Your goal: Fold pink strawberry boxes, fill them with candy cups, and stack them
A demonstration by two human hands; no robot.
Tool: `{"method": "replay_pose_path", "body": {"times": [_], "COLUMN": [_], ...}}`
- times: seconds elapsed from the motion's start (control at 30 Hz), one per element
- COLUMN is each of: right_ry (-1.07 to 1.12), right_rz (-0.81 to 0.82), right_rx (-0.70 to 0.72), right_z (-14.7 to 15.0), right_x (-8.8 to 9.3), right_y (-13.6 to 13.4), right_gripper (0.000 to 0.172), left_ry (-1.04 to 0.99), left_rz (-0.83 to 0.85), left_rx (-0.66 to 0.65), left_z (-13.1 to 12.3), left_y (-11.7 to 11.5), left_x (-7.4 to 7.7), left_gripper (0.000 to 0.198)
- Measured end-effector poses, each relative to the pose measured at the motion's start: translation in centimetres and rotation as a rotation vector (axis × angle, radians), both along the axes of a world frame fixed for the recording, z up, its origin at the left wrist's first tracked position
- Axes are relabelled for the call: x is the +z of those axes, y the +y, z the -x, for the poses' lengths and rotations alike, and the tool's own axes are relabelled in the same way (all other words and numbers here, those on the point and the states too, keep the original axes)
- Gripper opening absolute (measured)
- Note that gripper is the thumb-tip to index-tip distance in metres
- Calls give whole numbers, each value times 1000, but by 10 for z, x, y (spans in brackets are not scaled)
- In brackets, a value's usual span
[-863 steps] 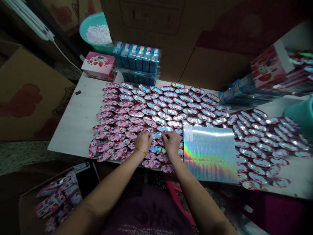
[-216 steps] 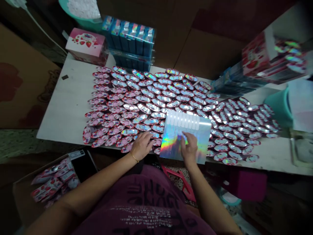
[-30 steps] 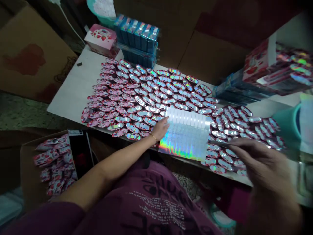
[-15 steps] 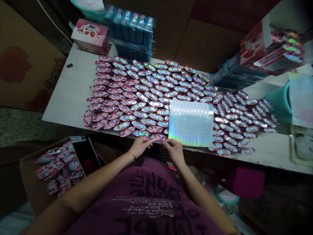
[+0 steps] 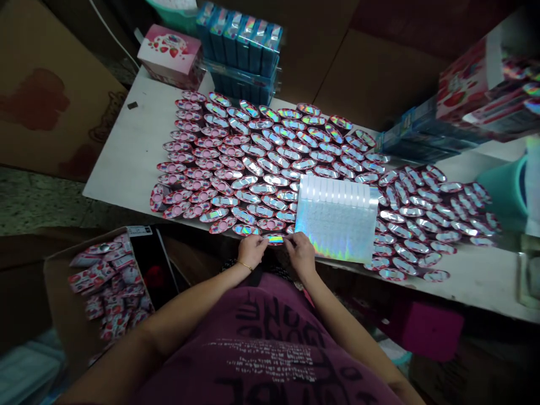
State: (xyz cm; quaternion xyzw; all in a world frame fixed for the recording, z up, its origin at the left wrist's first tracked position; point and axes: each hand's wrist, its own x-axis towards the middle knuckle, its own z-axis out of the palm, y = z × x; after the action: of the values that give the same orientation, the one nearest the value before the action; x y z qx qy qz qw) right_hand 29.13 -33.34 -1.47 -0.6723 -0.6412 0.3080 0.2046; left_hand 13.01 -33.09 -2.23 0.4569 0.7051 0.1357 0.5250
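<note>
At the table's front edge, my left hand [image 5: 252, 251] and my right hand [image 5: 301, 253] face each other with fingers pinched. Between them a shiny rainbow sticker [image 5: 275, 239] lies across the oval end of a small red-and-white pack, each hand at one end of it. The pack's lower part is hidden. To the right of my right hand, a holographic sticker sheet [image 5: 335, 225] with pale strips along its top rests on the packs. Many similar packs [image 5: 253, 140] stand on end around it, some with silvery tops, those at the left with pink ones.
A strawberry-print box [image 5: 169, 53] and blue packs [image 5: 240, 42] stand at the back left. More boxes [image 5: 464, 93] and a teal bucket [image 5: 504, 183] are at the right. Below the table at left is a carton [image 5: 63, 304] of strawberry packs.
The view has shifted slightly, moving the table to the right in the picture. The strip between my fingers now shows bright and flat across the pack's end; before, it looked dark and edge-on.
</note>
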Motion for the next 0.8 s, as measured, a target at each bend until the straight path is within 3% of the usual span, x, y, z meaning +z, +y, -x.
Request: {"method": "replay_pose_path", "body": {"times": [0.27, 0.4, 0.47, 0.53, 0.6, 0.67, 0.73, 0.8], "right_ry": [-136, -153, -176, -245, -341, -393, -380, -330], "right_rz": [53, 85, 39, -24, -55, -68, -113, -204], "right_rx": [61, 58, 151, 339, 509, 582, 523, 332], "right_z": [0, -5, -12, -17, -22, -29, -47, -81], "right_x": [-5, -2, 1, 5, 8, 11, 13, 14], "right_y": [8, 10, 8, 3, -2, -2, 6, 23], "right_gripper": [14, 15, 20, 25, 30, 37, 41, 38], "left_ry": [247, 322, 314, 340, 408, 465, 483, 457], "left_rz": [-96, -173, -233, -267, -243, -225, -290, -448], "left_rx": [-59, -102, -232, -420, -601, -706, -700, -675], "left_z": [-8, -3, 2, 8, 13, 15, 10, -4], "left_y": [0, -4, -6, -9, -12, -11, -4, 13], "left_x": [-4, 6, 13, 18, 20, 22, 25, 31], "left_gripper": [22, 19, 25, 33, 38, 40, 42, 42]}}
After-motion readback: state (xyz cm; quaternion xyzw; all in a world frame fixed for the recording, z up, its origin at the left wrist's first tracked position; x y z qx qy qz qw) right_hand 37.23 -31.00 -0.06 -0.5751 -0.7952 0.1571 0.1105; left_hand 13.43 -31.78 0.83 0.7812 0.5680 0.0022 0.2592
